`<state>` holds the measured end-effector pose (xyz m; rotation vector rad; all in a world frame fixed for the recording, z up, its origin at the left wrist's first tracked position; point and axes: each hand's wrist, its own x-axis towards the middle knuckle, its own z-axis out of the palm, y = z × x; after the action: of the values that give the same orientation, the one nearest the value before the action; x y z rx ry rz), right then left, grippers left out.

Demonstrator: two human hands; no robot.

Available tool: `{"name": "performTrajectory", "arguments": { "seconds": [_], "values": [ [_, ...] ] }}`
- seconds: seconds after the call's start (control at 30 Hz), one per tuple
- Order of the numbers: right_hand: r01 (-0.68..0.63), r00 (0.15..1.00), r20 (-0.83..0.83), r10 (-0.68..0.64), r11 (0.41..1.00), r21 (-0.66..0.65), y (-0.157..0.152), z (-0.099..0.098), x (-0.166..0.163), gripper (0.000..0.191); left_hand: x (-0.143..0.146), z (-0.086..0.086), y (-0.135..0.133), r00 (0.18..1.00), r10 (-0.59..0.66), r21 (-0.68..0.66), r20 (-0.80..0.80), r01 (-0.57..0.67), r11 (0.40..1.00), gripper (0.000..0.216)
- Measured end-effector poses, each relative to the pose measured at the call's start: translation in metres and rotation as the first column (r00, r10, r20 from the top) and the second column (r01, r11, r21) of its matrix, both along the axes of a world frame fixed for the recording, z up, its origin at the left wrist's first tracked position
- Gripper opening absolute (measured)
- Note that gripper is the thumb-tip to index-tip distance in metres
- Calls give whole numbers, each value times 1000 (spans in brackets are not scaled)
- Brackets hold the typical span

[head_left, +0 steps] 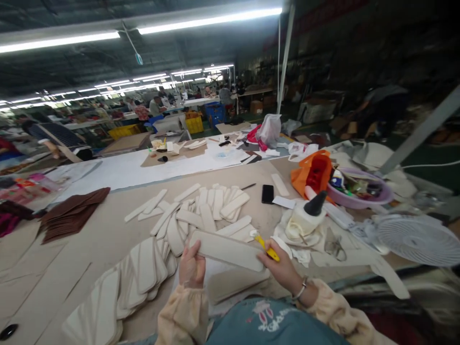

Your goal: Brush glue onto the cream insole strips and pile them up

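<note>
**Observer:** What do you have in hand right now?

**Operator:** My left hand (191,266) is closed around the left end of a long cream strip (226,249), thumb on top. I hold the strip level above the near edge of the work table (108,230), just in front of my chest. My right hand (282,268) steadies the strip's other end and pinches a small yellow-handled brush (268,247) at the same time.

**Observer:** How does the strip feel to handle?

**Operator:** I judge it light and fairly stiff, since it spans both hands without sagging. It looks like padded board or foam, so I'd keep taking it by the rounded ends and avoid creasing the middle. The face looks matte, not slippery.

**Observer:** And around you?

**Operator:** A second strip lies flat just under the held one. More of the same are fanned in a loose pile (201,211) beyond my hands, and stacked in rows to my left.

**Observer:** Any containers?

**Operator:** A glue bottle (305,218) with a black nozzle sits on rags to my right; I can't tell how full it is. Behind it a purple basin (359,196) holds mixed small odds and ends, and an orange bag (312,172) stands open beside it. A black phone (267,193) lies flat near the pile.
</note>
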<state>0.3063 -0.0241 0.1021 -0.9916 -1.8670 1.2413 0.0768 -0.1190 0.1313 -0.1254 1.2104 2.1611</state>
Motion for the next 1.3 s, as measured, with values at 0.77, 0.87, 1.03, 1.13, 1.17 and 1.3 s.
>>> {"name": "performTrajectory", "arguments": {
  "seconds": [0.77,0.87,1.03,1.13,1.17,1.3],
  "values": [
    [-62,998,33,61,997,35,5,-12,5,28,7,-6,1,977,56,104,207,-78,992,15],
    [-67,997,37,65,997,46,6,-14,5,28,7,-6,1,978,72,117,198,-96,988,18],
    [-63,997,40,61,997,52,8,-15,4,29,10,-3,-1,981,74,129,180,-99,987,19],
    [-41,998,49,39,998,40,8,-11,4,29,10,-1,-4,985,45,133,164,-68,989,16],
    [-35,998,45,33,999,32,8,-9,4,28,9,-1,-6,987,29,128,161,-50,991,14],
    [-55,998,-13,55,998,-41,6,1,4,32,-1,-1,-12,993,-57,64,107,50,997,9]
  ]
}}
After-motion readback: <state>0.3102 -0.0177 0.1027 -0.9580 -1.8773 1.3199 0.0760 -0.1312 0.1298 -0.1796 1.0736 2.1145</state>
